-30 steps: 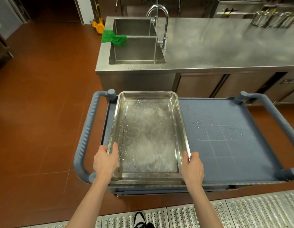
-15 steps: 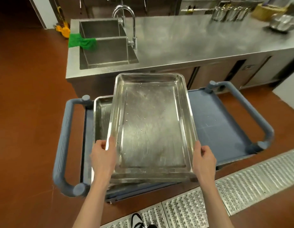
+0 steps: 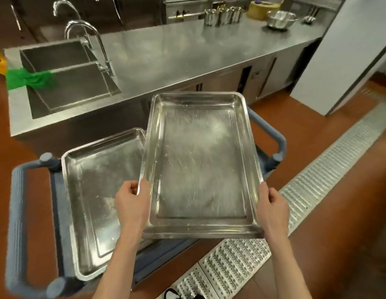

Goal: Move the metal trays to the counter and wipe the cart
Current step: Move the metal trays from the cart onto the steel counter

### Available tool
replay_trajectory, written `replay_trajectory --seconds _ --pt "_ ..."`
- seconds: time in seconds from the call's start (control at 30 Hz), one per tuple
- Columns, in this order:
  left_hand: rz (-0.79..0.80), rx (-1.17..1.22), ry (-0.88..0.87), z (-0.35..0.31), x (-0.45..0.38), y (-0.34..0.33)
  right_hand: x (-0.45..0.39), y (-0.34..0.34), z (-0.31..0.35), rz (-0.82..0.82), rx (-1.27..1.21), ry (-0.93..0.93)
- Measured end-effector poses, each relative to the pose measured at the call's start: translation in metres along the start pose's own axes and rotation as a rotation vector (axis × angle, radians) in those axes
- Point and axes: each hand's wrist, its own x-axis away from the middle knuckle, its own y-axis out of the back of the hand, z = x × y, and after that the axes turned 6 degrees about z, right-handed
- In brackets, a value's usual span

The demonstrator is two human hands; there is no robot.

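- Both forearms reach forward from the bottom edge of the view, bare to the wrist and roughly parallel, the left one angled a little rightward.
- The left hand (image 3: 132,205) sits back-up, thumb on top and laid forward along the near left rim of the lifted tray (image 3: 200,162), with its fingers curled under the rim and mostly out of sight.
- The right hand (image 3: 271,209) mirrors it on the near right rim, back facing up and outward, thumb over the edge, knuckles bent and fingers wrapped below.
- Both wrists are held nearly straight, in line with the forearms.
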Motion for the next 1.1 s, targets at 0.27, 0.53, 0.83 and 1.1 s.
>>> replay_trajectory --seconds 0.27,0.53,0.83,1.1 --pt "0.155 -0.041 -0.047 -0.03 0.047 -0.061 0.009 0.085 -0.031 -0.144 -0.013 -0.087" --pt "0.308 -0.078 -0.113 -0.048 0.098 -0.124 0.025 0.165 -0.072 -0.308 -0.05 -0.21" --pt "0.474 -0.121 -0.2 -0.057 0.169 -0.181 0.055 0.243 -0.123 -0.443 -0.07 -0.312" --pt "0.597 -0.113 -0.232 -0.059 0.237 -0.229 0.091 0.312 -0.161 -0.523 -0.122 -0.341"
